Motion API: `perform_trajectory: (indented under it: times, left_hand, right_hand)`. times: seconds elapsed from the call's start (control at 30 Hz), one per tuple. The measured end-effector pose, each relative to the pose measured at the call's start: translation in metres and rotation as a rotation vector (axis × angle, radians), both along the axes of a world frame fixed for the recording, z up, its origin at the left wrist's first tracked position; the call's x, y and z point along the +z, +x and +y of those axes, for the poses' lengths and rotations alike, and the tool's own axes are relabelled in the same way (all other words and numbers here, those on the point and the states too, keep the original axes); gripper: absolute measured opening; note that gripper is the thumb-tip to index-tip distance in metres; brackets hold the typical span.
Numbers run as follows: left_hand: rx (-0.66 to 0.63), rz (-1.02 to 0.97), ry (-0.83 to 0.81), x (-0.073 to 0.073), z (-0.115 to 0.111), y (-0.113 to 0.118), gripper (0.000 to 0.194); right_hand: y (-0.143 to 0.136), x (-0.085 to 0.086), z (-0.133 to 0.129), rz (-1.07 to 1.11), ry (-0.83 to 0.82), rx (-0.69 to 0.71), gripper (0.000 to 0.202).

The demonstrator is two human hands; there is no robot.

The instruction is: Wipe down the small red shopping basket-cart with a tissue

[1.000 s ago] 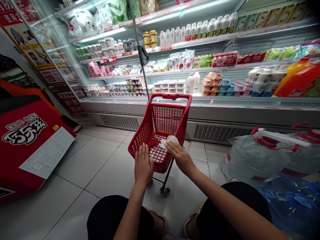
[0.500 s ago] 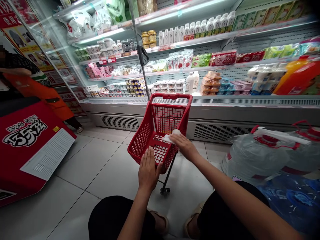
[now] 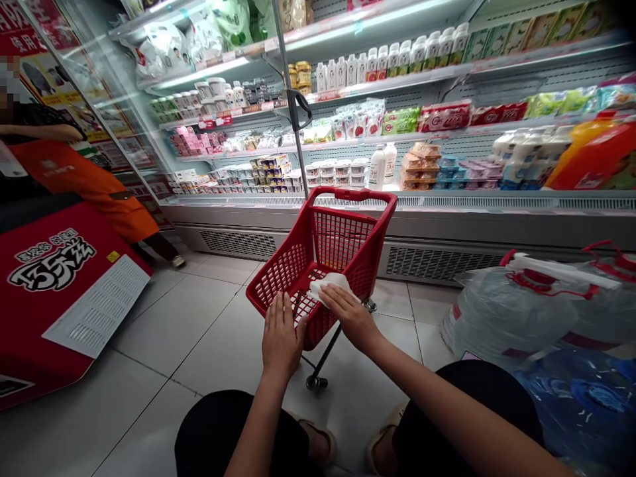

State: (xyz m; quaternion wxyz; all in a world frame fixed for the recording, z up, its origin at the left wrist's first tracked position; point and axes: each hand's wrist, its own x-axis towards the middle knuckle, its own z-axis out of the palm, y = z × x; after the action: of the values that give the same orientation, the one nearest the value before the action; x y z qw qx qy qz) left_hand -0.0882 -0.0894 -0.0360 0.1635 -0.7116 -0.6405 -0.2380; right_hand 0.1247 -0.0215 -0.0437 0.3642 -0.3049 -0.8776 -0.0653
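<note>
A small red shopping cart with a meshed plastic basket stands on the tiled floor before my knees. My left hand lies flat at the basket's near edge, its fingers stretched out and holding nothing. With my right hand I press a white cloth or wipe against the basket's right side near the front. The fingers cover part of the cloth, and the exact spot it touches is hidden. Below the basket a dark leg ends in a small caster.
Behind the cart runs an open fridge shelf stocked with dairy and drinks. Large water bottles stand at the right. At the left are a red freezer chest and a person in an orange apron.
My right hand has moved left and down with the white cloth. The cart has turned slightly, its handle shifting right. My left hand has shifted a little left. The person at the left has moved slightly.
</note>
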Motion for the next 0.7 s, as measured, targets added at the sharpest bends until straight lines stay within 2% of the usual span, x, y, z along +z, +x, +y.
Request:
perform_trajectory:
  times: [0.1,0.2,0.33,0.43,0.57,0.7]
  left_hand:
    - [-0.082,0.052,0.000,0.005,-0.005,0.012,0.066]
    - [-0.129,0.101,-0.021,0.011,-0.009,0.015,0.064]
    - [-0.146,0.121,-0.066,0.018,-0.010,0.009,0.062]
    - [-0.117,0.090,-0.070,0.019,-0.007,0.008,0.062]
    - [-0.099,0.053,-0.049,0.017,-0.002,0.014,0.064]
    - [-0.111,0.043,-0.026,0.012,0.003,0.013,0.065]
  right_hand:
    - [0.002,-0.002,-0.005,-0.055,0.015,0.051,0.068]
    - [0.023,0.002,0.010,-0.109,0.028,0.077,0.072]
    - [0.063,0.009,0.044,-0.059,0.036,-0.049,0.073]
    - [0.075,0.010,0.058,-0.029,0.024,-0.104,0.071]
    - [0.047,0.000,0.038,0.022,0.007,-0.104,0.075]
    - [0.003,-0.008,-0.002,-0.025,0.005,0.026,0.074]
